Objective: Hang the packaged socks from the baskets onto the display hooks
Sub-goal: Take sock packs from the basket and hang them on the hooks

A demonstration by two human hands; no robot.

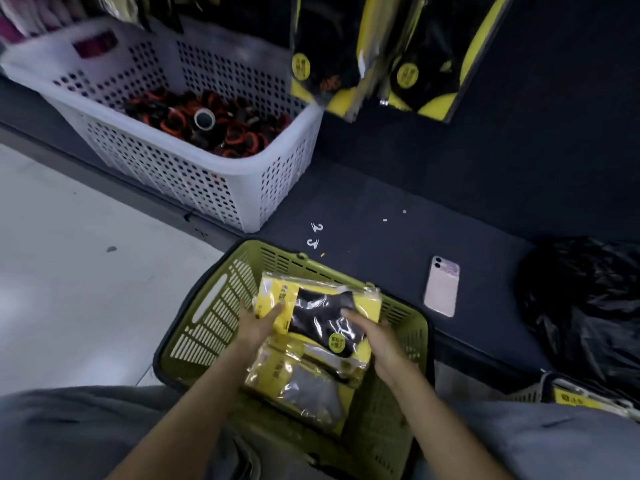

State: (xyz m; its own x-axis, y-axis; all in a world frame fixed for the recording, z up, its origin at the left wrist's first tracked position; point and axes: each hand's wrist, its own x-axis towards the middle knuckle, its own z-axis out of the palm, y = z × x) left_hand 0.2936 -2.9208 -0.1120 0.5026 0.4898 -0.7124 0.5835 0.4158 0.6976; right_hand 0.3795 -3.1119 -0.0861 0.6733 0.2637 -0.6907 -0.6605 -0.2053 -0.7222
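Currently: left hand (258, 320) and right hand (375, 341) on the top sock pack (315, 310), inside the green basket (207, 306) at my knees.

Left hand: fingers fairly straight, resting along the pack's left edge. Right hand: fingers curled over its right side, gripping it. Underneath lies a grey-sock pack (304, 386). Beyond, on the dark shelf (381, 188): loose white hooks (315, 233), a phone (441, 287), a white basket (194, 181) of rolled socks and a black bag (588, 306). Hung packs (322, 64) are above. Risks, as I judge them: the glossy film may slip from a one-sided grip and drop back; the lower pack may cling and lift too; the hang hole, unseen, may tear if forced.
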